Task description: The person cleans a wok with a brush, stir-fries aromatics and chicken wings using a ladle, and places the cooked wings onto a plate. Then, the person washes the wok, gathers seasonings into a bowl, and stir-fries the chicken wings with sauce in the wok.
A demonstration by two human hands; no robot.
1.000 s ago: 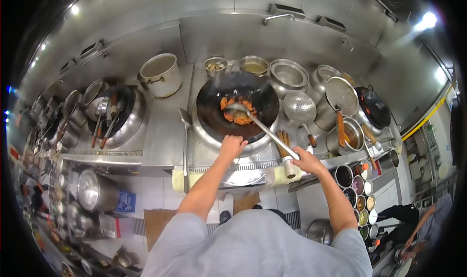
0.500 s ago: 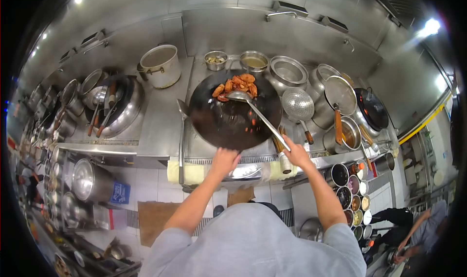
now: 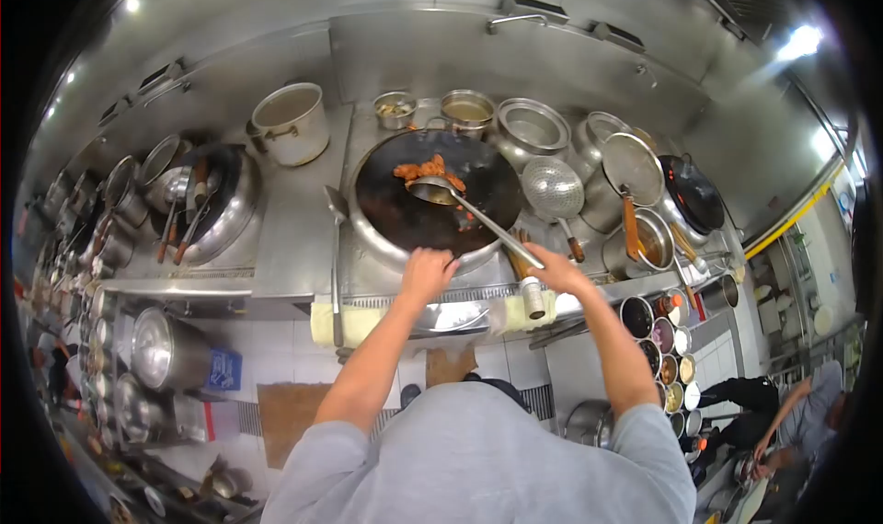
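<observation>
A dark wok (image 3: 382, 211) sits in the steel burner ring in front of me. Wrapped at the wok's near rim is my left hand (image 3: 430, 274), closed on its edge or handle, which the fingers partly hide. My right hand (image 3: 557, 272) grips the end of a long-handled ladle (image 3: 495, 231). The ladle's bowl lies in the wok, touching or just in front of reddish-brown glazed food pieces (image 3: 428, 167) heaped on the far left side. Small orange bits are scattered near the wok's middle.
A perforated skimmer (image 3: 553, 188), steel pots (image 3: 533, 126) and a mesh strainer (image 3: 633, 170) stand to the right. A tall pot (image 3: 292, 126) is at back left, beside a long-handled spatula (image 3: 336, 266). Seasoning containers (image 3: 663, 335) line the lower right; another person (image 3: 800, 423) works beyond.
The wok has come down from a raised, tilted position, so the steel ring shows around it. The food has shifted within it. The ladle still lies beside the food.
</observation>
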